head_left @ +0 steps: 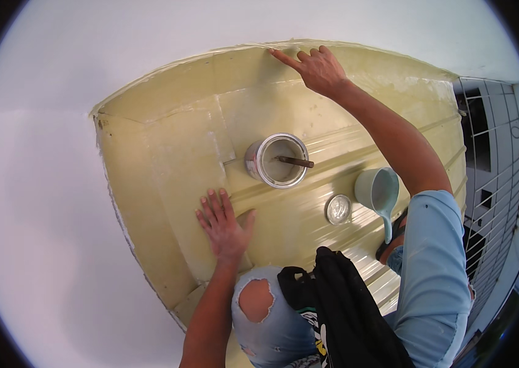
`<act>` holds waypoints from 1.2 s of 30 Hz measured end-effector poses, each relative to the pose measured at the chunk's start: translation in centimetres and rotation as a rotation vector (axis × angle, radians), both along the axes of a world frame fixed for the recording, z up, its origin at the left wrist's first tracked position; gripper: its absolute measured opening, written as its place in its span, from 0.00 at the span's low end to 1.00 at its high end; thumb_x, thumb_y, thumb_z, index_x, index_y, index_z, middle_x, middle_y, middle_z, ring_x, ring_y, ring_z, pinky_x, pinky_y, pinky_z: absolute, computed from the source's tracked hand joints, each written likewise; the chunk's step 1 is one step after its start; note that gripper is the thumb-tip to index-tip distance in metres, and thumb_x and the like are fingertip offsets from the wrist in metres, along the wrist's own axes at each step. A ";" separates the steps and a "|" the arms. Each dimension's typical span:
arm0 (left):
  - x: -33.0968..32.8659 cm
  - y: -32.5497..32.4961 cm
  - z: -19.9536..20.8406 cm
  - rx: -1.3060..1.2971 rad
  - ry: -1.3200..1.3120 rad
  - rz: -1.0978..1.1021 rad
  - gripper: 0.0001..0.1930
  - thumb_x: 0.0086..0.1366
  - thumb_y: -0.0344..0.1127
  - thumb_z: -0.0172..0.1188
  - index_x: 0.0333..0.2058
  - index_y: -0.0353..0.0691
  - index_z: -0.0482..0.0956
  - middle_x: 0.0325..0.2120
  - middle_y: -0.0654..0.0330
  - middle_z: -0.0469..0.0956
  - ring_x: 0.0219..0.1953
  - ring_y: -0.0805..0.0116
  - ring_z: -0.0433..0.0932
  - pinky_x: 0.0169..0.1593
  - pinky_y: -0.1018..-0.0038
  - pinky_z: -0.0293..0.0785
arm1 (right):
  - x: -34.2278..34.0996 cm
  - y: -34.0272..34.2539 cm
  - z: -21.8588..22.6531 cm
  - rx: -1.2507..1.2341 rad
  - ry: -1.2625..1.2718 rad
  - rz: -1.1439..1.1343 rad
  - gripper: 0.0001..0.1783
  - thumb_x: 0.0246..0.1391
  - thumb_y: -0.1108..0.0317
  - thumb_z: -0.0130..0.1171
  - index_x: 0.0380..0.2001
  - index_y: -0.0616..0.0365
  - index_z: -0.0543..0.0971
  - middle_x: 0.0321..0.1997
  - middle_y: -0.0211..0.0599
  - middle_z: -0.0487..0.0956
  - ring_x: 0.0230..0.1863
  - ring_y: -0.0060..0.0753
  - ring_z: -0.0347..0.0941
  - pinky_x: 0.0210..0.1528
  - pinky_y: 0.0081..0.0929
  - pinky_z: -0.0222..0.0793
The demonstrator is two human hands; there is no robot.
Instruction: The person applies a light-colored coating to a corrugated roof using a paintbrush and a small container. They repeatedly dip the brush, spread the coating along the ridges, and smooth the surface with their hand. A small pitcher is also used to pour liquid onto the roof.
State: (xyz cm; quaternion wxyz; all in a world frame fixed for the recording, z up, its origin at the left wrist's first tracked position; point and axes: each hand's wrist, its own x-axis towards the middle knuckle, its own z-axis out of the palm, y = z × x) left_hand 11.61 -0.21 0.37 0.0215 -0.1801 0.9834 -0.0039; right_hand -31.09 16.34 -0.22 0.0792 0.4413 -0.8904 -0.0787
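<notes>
My left hand [226,228] lies flat on the yellowish ribbed roof sheet [198,162], fingers spread and nothing in it. At the far side, my right hand [321,70] stretches its index finger to the seam [235,49] where the sheet's upturned edge meets the white wall; the other fingers are bent, and no tool shows in them. Between the hands stands an open metal can [279,161] of greyish paste or paint. A brown-handled tool [295,161] rests in it, its working end hidden in the contents.
Right of the can are a small round metal lid [338,209] and a pale green dipper [377,189] with a long handle. White wall [38,202] borders the sheet at left and far side. A wire grille [495,153] edges the right. My knee is close at the front.
</notes>
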 end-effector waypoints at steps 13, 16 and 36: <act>-0.6 0.1 -0.3 -0.017 -0.002 0.001 0.52 0.65 0.66 0.63 0.77 0.40 0.54 0.78 0.45 0.49 0.79 0.39 0.48 0.76 0.36 0.44 | -1.6 -2.1 0.5 -0.059 0.113 0.064 0.56 0.62 0.74 0.57 0.81 0.16 0.41 0.35 0.29 0.83 0.31 0.34 0.79 0.43 0.35 0.69; -0.7 0.0 -0.4 -0.014 -0.012 0.003 0.52 0.66 0.66 0.62 0.77 0.39 0.54 0.78 0.45 0.49 0.79 0.39 0.47 0.76 0.36 0.44 | -1.9 -0.5 -0.4 -0.067 0.119 0.038 0.55 0.62 0.74 0.56 0.81 0.16 0.42 0.35 0.29 0.83 0.32 0.34 0.79 0.43 0.36 0.70; -0.7 -0.1 -0.2 -0.025 -0.029 0.001 0.52 0.66 0.66 0.62 0.77 0.39 0.54 0.78 0.44 0.50 0.79 0.38 0.48 0.76 0.36 0.45 | -0.1 2.2 -0.8 -0.076 -0.087 -0.202 0.51 0.59 0.75 0.55 0.81 0.28 0.50 0.29 0.31 0.83 0.32 0.38 0.80 0.44 0.40 0.71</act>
